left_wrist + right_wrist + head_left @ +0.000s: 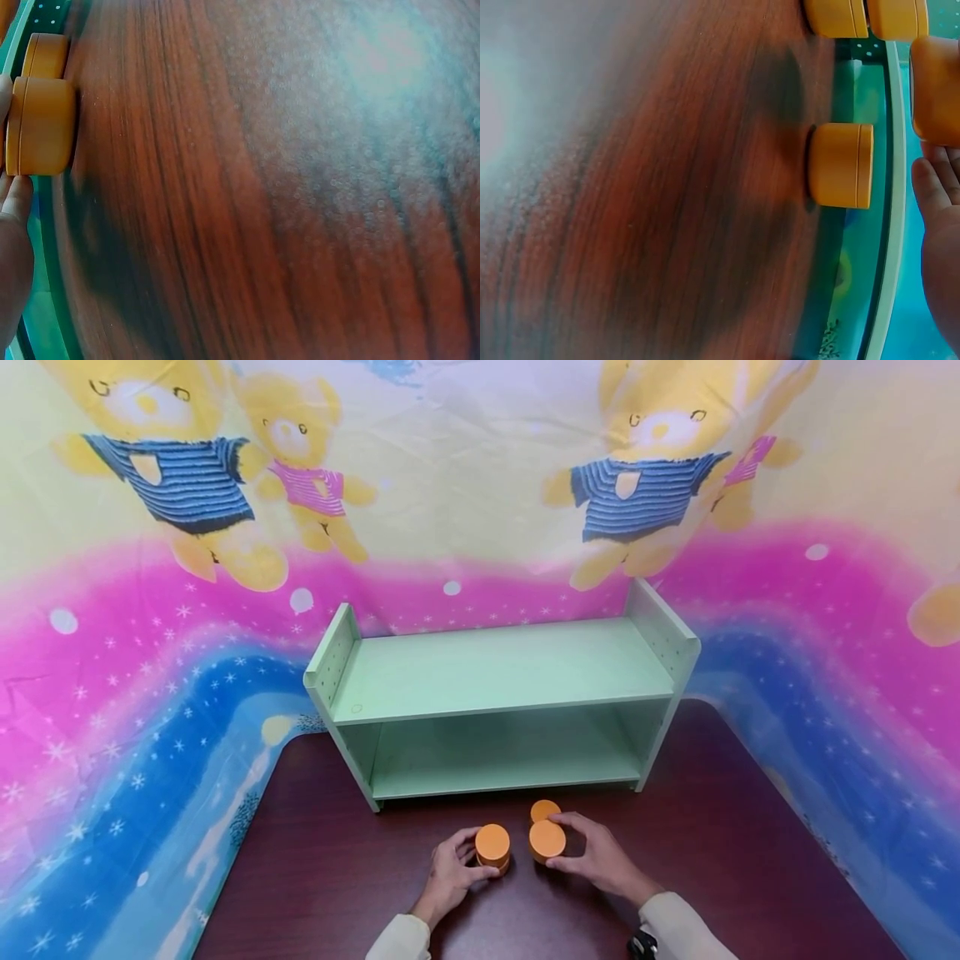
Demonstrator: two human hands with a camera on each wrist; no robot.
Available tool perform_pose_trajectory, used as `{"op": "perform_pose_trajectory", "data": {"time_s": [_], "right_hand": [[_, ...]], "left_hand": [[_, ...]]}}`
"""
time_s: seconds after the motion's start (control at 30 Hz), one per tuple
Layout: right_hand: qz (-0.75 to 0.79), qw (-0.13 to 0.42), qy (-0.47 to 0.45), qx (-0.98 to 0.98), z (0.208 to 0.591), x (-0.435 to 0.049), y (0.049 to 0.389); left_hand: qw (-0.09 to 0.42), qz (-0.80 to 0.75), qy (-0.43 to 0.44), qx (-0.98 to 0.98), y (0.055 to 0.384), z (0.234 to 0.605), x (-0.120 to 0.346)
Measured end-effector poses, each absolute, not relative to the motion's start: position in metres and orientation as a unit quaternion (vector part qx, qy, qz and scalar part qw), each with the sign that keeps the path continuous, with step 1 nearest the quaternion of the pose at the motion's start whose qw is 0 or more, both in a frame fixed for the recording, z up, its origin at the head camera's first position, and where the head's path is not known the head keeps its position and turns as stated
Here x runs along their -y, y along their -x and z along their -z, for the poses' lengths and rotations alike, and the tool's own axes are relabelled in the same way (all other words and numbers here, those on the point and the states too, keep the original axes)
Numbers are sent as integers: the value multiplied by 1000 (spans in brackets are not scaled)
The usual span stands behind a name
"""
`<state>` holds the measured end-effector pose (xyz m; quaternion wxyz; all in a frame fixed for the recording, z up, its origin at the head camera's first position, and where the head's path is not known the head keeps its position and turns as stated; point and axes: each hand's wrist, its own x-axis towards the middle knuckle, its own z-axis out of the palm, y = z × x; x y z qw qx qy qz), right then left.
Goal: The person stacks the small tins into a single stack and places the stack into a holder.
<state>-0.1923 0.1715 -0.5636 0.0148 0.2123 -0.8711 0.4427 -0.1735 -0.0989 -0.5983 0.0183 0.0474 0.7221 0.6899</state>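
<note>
Two orange round lidded jars (492, 843) stand stacked, one on the other, in front of the shelf. My left hand (448, 875) grips this stack from its left side, thumb in front and fingers behind. Only the lower jar (46, 126) shows fully in the left wrist view. With thumb and fingertips, my right hand (600, 860) holds another orange jar (547, 841) by its right side. In the right wrist view that held jar (937, 90) is up off the table. Just behind it, a single orange jar (544, 811) stands on the table, partly hidden in the head view.
A pale green two-level shelf (502, 668) stands at the back of the dark red wooden table (315, 877). Behind and at both sides hangs a cloth (465, 493) printed with bears. The table's rounded edges run close to the cloth.
</note>
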Motion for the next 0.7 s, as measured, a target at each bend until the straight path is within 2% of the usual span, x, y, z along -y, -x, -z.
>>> {"op": "perform_pose_trajectory", "data": {"time_s": [0.43, 0.7], "right_hand": [[-424, 57, -245, 870, 561, -164, 197], [-447, 28, -249, 859, 556, -158, 198]], "left_hand": [[18, -678, -50, -733, 175, 599, 100], [1, -671, -67, -738, 176, 602, 100]]}}
